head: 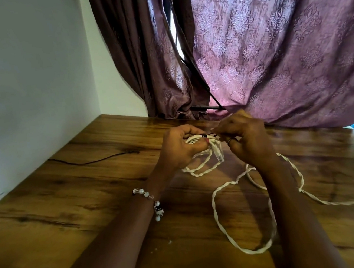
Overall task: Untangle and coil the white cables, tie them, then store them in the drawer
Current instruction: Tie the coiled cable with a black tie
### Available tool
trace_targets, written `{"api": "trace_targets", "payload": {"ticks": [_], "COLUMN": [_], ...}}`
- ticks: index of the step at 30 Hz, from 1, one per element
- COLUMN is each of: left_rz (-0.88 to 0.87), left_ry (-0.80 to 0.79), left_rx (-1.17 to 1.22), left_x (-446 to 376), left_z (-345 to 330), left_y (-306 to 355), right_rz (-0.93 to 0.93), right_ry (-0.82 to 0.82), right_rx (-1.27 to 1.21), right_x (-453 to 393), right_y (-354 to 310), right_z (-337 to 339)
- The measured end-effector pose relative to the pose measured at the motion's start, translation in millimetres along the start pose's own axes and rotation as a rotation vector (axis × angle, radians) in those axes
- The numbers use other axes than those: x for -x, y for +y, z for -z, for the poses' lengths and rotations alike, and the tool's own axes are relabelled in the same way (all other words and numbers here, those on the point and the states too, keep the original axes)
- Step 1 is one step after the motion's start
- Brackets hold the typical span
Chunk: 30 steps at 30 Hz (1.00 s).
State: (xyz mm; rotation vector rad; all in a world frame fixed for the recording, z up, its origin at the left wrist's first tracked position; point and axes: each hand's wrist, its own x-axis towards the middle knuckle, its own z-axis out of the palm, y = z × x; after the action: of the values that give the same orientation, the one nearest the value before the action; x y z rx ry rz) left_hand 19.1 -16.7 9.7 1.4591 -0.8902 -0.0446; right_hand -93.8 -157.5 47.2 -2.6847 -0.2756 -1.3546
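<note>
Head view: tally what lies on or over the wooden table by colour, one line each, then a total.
White: 2, the coiled cable bundle held by the left hand, and the loose twisted cable trailing across the table.
Dark: 1, the thin tie lying at the left.
Purple: 1, the curtain draped onto the far edge.
Total: 4.

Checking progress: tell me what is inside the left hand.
The left hand grips a small coil of white cable, loops showing between thumb and fingers. The fingers cover most of it, so the number of loops cannot be told.
</note>
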Motion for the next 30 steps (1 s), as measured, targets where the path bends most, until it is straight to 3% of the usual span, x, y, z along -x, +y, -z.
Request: {"api": "trace_targets", "payload": {"ticks": [17, 30], "left_rz": [-0.032, -0.082], "left_ry": [-0.013, -0.064], "left_rx": [-0.036, -0.080], "left_x": [-0.3, 0.5], "left_z": [1.6, 1.6], "left_y": [-0.8, -2.5], "right_rz": [0.073, -0.077], "right_ry": [-0.120, -0.128], "right_rx": [0.091, 0.005], "right_x": [-5.2, -5.5], "right_y": [-16.4, -19.7], "right_z": [-2.4, -1.8]}}
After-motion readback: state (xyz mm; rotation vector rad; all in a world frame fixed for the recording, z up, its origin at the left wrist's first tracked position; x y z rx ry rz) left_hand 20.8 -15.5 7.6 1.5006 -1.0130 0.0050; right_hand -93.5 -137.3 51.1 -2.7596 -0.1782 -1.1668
